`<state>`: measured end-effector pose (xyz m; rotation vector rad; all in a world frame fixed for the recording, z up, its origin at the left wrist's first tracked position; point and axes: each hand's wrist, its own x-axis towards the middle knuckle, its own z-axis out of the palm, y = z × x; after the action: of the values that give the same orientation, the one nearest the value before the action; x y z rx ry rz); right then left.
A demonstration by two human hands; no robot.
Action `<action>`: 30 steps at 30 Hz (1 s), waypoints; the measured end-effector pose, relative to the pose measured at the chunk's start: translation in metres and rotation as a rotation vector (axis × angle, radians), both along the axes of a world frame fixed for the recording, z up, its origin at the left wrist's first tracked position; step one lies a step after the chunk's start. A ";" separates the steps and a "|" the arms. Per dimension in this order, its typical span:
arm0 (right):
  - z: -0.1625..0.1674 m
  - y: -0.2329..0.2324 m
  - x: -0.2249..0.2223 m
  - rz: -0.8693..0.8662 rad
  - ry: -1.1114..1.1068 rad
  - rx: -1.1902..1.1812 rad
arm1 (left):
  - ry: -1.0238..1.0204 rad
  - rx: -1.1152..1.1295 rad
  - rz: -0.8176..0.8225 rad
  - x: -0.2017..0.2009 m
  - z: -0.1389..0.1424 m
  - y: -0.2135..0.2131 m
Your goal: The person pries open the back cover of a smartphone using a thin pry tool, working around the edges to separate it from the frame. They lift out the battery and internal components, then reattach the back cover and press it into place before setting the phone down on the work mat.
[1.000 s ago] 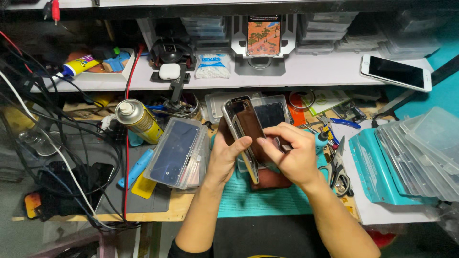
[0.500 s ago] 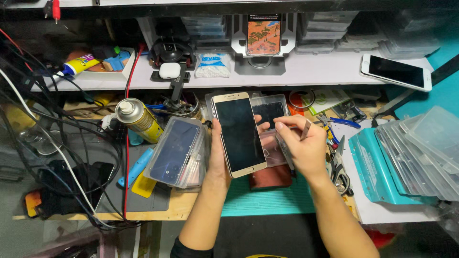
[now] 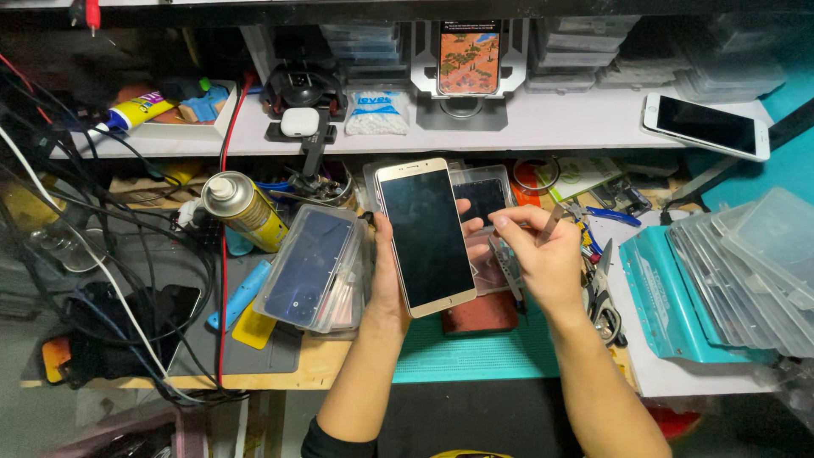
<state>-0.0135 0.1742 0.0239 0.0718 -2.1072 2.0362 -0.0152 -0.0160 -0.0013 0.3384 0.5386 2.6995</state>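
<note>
1. Above the green mat (image 3: 475, 352), mid-scene and lifted off the tabletop (image 3: 331, 360): a gold-edged phone (image 3: 426, 236), dark screen up, top end pointing far.
2. Gripped from behind by the left hand (image 3: 388, 280), with the thumb along the left edge and fingers (image 3: 469, 229) curled round the right edge, closed on the phone.
3. Just right of the phone: the right hand (image 3: 543, 263), fingers pinched shut on a thin metal tool (image 3: 553, 225). Tip pointing far, apart from the phone.
4. Step in hand, by the look of it: checking the phone face-on with the tool kept ready. No prying under way, and the screen seemingly seated flat in its frame.
5. Called for in any move at the phone's edge, as a judgement: a steady left grip, the tool tip brought in at a shallow angle, and light pressure to spare the glass.
6. Laying the phone down would want a bare patch of mat. Just beyond the mat, under the hands, sits a brown pad (image 3: 479, 312).
7. Left of the hands: a clear case (image 3: 309, 267) holding a dark phone, a yellow can (image 3: 246, 208) just far-left of it, and tangled cables beyond.
8. Right: a slanted stack of clear boxes (image 3: 755, 271).
9. Far: a shelf (image 3: 543, 127), with a white phone (image 3: 708, 125) lying at its right end.
</note>
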 end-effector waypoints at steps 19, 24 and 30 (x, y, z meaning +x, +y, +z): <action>-0.004 -0.001 0.001 0.005 0.004 0.010 | 0.116 -0.059 0.018 0.002 0.004 -0.002; -0.003 -0.001 0.002 0.007 0.003 0.026 | 0.098 -0.065 0.032 0.003 0.003 -0.004; 0.000 -0.003 0.003 0.013 -0.014 0.011 | 0.099 -0.046 0.026 0.001 0.004 -0.004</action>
<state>-0.0108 0.1714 0.0241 0.0727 -2.1315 2.0386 -0.0138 -0.0205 0.0025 0.4572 0.6369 2.7010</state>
